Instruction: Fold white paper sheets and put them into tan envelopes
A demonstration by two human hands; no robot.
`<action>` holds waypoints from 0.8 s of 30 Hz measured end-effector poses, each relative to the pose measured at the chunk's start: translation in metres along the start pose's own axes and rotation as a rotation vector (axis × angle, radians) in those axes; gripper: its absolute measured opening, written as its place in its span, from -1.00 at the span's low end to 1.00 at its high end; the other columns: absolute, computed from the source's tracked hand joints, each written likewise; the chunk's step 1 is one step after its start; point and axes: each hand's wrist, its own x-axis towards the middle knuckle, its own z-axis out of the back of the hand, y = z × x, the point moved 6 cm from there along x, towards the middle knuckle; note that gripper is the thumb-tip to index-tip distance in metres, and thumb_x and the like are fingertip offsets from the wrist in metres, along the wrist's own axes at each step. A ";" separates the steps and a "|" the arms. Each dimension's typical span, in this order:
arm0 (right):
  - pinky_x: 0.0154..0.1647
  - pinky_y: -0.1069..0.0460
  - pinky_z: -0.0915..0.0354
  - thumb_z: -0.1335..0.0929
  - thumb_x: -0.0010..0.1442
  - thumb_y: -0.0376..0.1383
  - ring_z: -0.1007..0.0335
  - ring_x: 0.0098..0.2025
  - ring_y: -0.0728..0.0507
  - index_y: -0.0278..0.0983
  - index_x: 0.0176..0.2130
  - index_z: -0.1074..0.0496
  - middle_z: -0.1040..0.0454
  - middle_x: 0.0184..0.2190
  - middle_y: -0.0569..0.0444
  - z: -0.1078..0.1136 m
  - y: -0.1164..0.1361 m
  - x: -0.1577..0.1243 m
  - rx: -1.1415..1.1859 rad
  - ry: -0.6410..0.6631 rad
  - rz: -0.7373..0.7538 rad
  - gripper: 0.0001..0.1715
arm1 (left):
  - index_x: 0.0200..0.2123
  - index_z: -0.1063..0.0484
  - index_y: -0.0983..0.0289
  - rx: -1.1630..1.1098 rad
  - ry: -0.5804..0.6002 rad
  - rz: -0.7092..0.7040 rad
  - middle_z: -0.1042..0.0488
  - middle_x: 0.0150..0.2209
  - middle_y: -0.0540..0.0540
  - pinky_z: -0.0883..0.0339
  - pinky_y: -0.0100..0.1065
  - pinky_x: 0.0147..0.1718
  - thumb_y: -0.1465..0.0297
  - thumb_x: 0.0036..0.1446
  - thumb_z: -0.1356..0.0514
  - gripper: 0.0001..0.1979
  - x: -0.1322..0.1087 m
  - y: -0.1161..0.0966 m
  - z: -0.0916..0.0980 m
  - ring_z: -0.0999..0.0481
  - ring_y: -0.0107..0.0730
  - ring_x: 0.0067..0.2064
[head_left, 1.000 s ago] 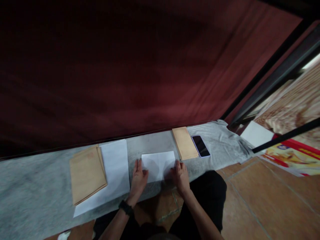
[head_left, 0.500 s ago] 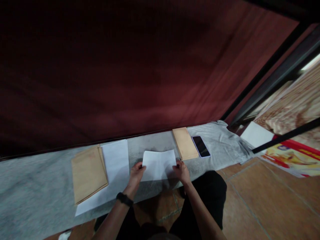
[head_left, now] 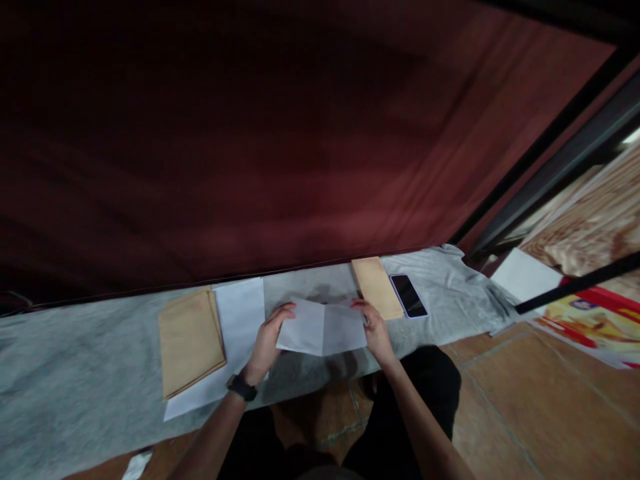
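Between my two hands is a white sheet of paper point(head_left: 306, 328) with a crease down its middle, bent along it so the right half looks darker. My left hand point(head_left: 273, 333) grips the sheet's left edge, fingers at the upper corner. On the opposite edge, my right hand point(head_left: 374, 328) pinches the upper right corner. To the left, several brown envelopes point(head_left: 193, 340) lie on top of white paper point(head_left: 243, 313). Just beyond my right hand rests a small stack of tan envelopes point(head_left: 376, 283).
A grey cloth point(head_left: 90, 373) covers the long narrow surface. A phone point(head_left: 409, 295) with a pale purple edge lies right of the tan envelopes. Behind hangs a dark red curtain-like backdrop point(head_left: 310, 167). At right, a black bar point(head_left: 575, 283) crosses before a red and yellow printed box point(head_left: 595, 317).
The sheet has gone from nearly flat to bent along its middle crease. Both hands have shifted up to its upper corners, and the view has moved slightly.
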 end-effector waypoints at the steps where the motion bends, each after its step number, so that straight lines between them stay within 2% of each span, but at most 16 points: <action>1: 0.24 -0.19 -0.25 -0.26 0.20 -0.43 -0.34 0.21 -0.22 -0.19 0.00 -0.51 -0.47 0.12 -0.05 -0.003 0.000 -0.007 -0.070 0.037 0.032 -0.58 | -0.19 -0.43 0.19 0.050 0.039 -0.016 -0.45 0.15 0.16 -0.32 -0.10 0.15 0.52 0.03 -0.13 -0.75 -0.007 0.004 -0.005 -0.44 -0.16 0.17; 5: 0.31 -0.23 -0.17 -0.22 0.25 -0.49 -0.23 0.29 -0.20 -0.17 0.07 -0.51 -0.43 0.19 -0.01 -0.021 -0.006 -0.039 -0.288 0.221 0.151 -0.49 | -0.16 -0.45 0.19 0.237 0.091 0.004 -0.46 0.15 0.11 -0.27 -0.08 0.25 0.65 0.05 -0.01 -0.62 -0.031 0.026 -0.020 -0.38 -0.26 0.24; 8: 0.33 -0.22 -0.15 -0.22 0.19 -0.54 -0.17 0.33 -0.18 -0.21 0.18 -0.42 -0.37 0.25 -0.03 -0.030 -0.007 -0.060 -0.340 0.314 0.196 -0.37 | -0.03 -0.45 0.20 0.290 0.110 0.018 -0.43 0.20 0.08 -0.25 -0.10 0.28 0.74 -0.06 0.05 -0.41 -0.042 0.038 -0.025 -0.35 -0.33 0.28; 12: 0.38 -0.25 -0.08 -0.30 0.12 -0.49 -0.05 0.40 -0.22 -0.19 0.29 -0.30 -0.22 0.35 -0.04 -0.038 -0.004 -0.078 -0.359 0.420 0.214 -0.24 | 0.15 -0.38 0.18 0.359 0.147 0.040 -0.40 0.25 0.07 -0.20 -0.10 0.32 0.80 -0.15 0.08 -0.20 -0.048 0.048 -0.030 -0.30 -0.36 0.32; 16: 0.37 -0.26 -0.10 -0.32 0.16 -0.45 -0.09 0.38 -0.22 -0.18 0.30 -0.28 -0.24 0.34 -0.05 -0.038 -0.006 -0.082 -0.356 0.470 0.200 -0.26 | 0.23 -0.32 0.19 0.439 0.213 0.054 -0.29 0.33 0.09 -0.15 -0.14 0.34 0.80 -0.10 0.10 -0.17 -0.048 0.057 -0.033 -0.19 -0.39 0.37; 19: 0.37 -0.25 -0.11 -0.33 0.17 -0.44 -0.14 0.36 -0.21 -0.18 0.30 -0.28 -0.28 0.32 -0.06 -0.038 -0.008 -0.082 -0.344 0.482 0.204 -0.27 | 0.23 -0.34 0.17 0.466 0.296 0.046 -0.27 0.34 0.07 -0.16 -0.17 0.33 0.79 -0.05 0.12 -0.19 -0.051 0.061 -0.029 -0.21 -0.40 0.36; 22: 0.38 -0.26 -0.09 -0.33 0.14 -0.46 -0.14 0.37 -0.22 -0.20 0.30 -0.28 -0.26 0.33 -0.07 -0.038 -0.010 -0.083 -0.322 0.477 0.198 -0.25 | 0.20 -0.39 0.18 0.497 0.296 0.030 -0.32 0.31 0.07 -0.19 -0.17 0.32 0.77 0.00 0.09 -0.26 -0.056 0.053 -0.027 -0.26 -0.37 0.34; 24: 0.38 -0.28 -0.08 -0.33 0.14 -0.46 -0.13 0.37 -0.23 -0.20 0.29 -0.29 -0.26 0.33 -0.08 -0.038 -0.011 -0.084 -0.289 0.472 0.186 -0.26 | 0.20 -0.38 0.20 0.506 0.257 0.009 -0.32 0.31 0.09 -0.20 -0.14 0.31 0.72 0.10 0.08 -0.34 -0.056 0.040 -0.034 -0.25 -0.34 0.35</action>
